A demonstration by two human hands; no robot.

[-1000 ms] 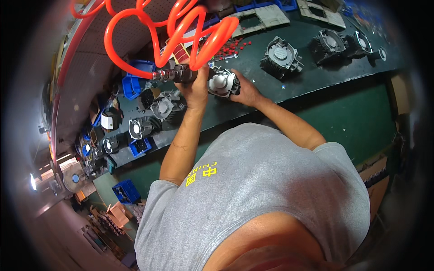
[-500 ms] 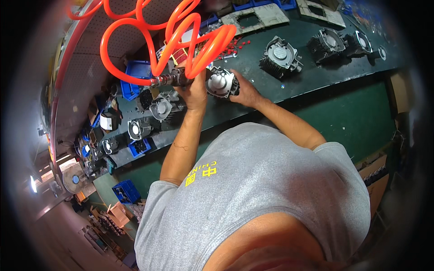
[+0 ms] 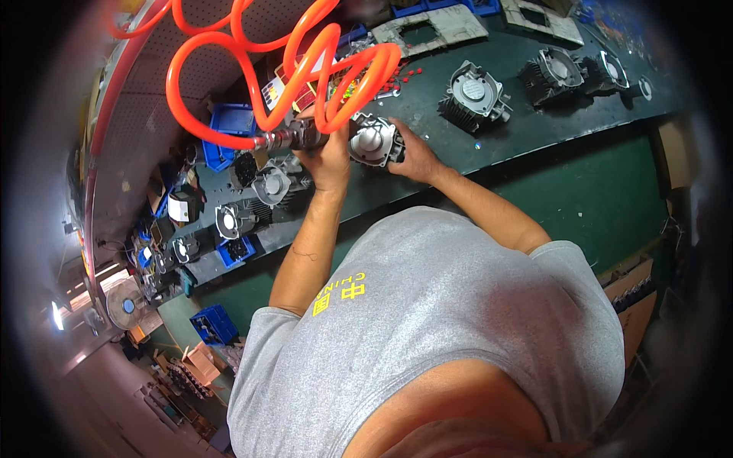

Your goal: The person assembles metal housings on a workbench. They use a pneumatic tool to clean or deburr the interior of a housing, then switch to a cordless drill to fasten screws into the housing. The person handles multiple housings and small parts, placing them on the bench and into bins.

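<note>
My left hand [image 3: 330, 162] is closed around a dark air tool [image 3: 307, 134], which is joined by a metal fitting to a coiled orange air hose [image 3: 217, 137]. The tool lies against the left side of a silver finned metal housing [image 3: 374, 141] with a round domed middle. Its working tip is hidden by my hand and the hose. On the housing's right side, my right hand [image 3: 416, 158] grips its edge, thumb and fingers wrapped round it. The housing is over the green bench, near its front edge.
Similar finned housings [image 3: 473, 90] stand on the green bench [image 3: 427, 99] to the right, with more [image 3: 275, 183] to the left. Blue bins [image 3: 231, 120] and small red parts [image 3: 412, 72] lie about. Two pale plates with square openings [image 3: 431, 32] rest at the back.
The hose loops have swayed slightly, and the air tool has shifted very little. Both hands keep their hold, and the housing stays in place.
</note>
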